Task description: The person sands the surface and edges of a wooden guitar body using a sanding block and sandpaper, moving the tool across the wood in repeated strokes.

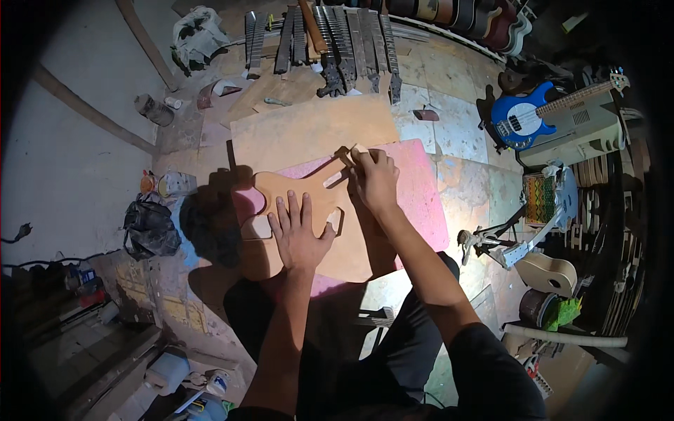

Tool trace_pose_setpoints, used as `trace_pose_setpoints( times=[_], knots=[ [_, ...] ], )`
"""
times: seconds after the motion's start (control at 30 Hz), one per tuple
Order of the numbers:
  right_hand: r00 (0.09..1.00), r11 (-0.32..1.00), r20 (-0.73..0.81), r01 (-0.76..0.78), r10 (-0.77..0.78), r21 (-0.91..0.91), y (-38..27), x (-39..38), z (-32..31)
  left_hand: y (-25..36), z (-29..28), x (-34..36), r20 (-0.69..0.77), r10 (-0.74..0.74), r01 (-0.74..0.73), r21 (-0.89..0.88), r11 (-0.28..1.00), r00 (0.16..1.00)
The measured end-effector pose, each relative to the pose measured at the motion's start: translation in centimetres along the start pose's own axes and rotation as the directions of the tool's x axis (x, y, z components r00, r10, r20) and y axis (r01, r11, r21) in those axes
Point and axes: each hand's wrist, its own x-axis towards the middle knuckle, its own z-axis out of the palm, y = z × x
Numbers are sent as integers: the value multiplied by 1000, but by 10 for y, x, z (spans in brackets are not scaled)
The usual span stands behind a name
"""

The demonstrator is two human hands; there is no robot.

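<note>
An unfinished pale wooden guitar body (345, 254) lies flat in front of me, with cut-out pockets in its face. It rests on a pink board (425, 200). My left hand (298, 235) presses on its face, fingers spread and holding nothing. At the upper horn, my right hand (375, 179) is closed on a small pale block (359, 150). The fingers partly cover the block, so I cannot tell whether sandpaper is on it. A dark shadow of the right arm falls beside the body.
A tan wooden sheet (309, 130) lies beyond the pink board. Several guitar necks (340, 42) are laid out at the back. A blue bass guitar (521, 118) leans at the right, above a small pale guitar body (547, 274). A black plastic bag (152, 228) sits at the left.
</note>
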Motion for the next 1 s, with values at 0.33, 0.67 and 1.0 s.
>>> trace_pose_setpoints(
  times=[0.33, 0.67, 1.0],
  knots=[
    [997, 997, -12, 69, -70, -20, -7, -30, -3, -7, -1, 2, -1, -9, 9, 54, 999, 1000],
    [987, 990, 96, 134, -129, -49, -23, -92, -8, -16, -8, -3, 12, -24, 24, 30, 999, 1000],
    [990, 993, 81, 118, -119, 10, -27, -128, -8, -17, -5, -3, 8, -21, 20, 24, 1000, 1000]
  ],
)
